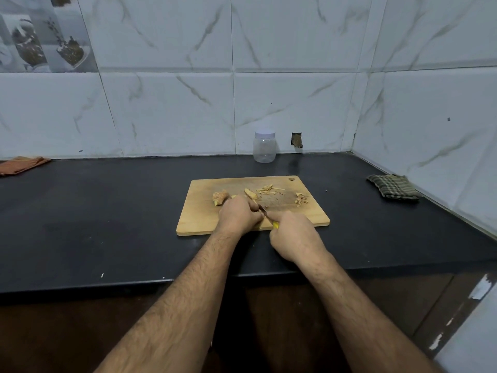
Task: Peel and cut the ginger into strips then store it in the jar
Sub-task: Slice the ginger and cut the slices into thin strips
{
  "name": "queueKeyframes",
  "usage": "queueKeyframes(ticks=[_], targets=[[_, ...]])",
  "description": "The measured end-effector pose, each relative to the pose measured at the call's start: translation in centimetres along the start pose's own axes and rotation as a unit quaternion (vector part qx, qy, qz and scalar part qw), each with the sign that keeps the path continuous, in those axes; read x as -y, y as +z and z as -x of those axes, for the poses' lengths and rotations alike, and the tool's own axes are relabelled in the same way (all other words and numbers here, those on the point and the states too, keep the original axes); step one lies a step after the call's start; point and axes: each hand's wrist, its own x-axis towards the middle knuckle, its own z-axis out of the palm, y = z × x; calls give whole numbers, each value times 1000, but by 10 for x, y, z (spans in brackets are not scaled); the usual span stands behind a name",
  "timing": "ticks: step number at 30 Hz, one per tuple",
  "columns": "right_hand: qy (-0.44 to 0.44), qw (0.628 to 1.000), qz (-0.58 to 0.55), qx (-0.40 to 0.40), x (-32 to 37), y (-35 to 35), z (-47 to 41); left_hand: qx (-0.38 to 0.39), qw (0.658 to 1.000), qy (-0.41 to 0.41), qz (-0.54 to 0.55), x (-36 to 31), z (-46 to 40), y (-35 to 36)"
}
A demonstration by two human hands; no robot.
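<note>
On the cutting board [204, 224], the left hand [238, 215] curls down, probably pinning a hidden ginger slice steady, while the right hand [293, 235] grips the yellow-handled knife [265, 212] beside it to cut strips [269, 190]; the capped jar [264, 146] waits behind the board.

green checked cloth [393, 189] right | orange cloth [21, 164] left | black counter [107, 216]

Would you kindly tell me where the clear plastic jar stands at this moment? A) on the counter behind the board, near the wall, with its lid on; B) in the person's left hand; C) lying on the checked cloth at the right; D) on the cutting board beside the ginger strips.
A: the jar stands upright on the dark counter behind the cutting board, close to the tiled wall, with its white lid on.
</note>
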Motion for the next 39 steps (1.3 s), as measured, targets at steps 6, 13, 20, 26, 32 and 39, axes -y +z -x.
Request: queueKeyframes(ticks=[6,13,20,26,32,39], targets=[[6,1000,27,4,3,3,-2,10,998,24,-51,-2,1,-3],[-2,1000,23,18,6,1,-8,-12,993,61,-98,-2,7,-2],[14,999,28,24,-9,-1,5,-16,991,63,-117,0,9,-2],[26,999,24,8,-16,-2,17,-39,993,60,-98,4,9,3],[29,999,16,3,-17,-2,17,-57,993,60,-80,6,9,6],[23,1000,4,3,-16,-1,11,-69,993,71,-71,9,10,8]])
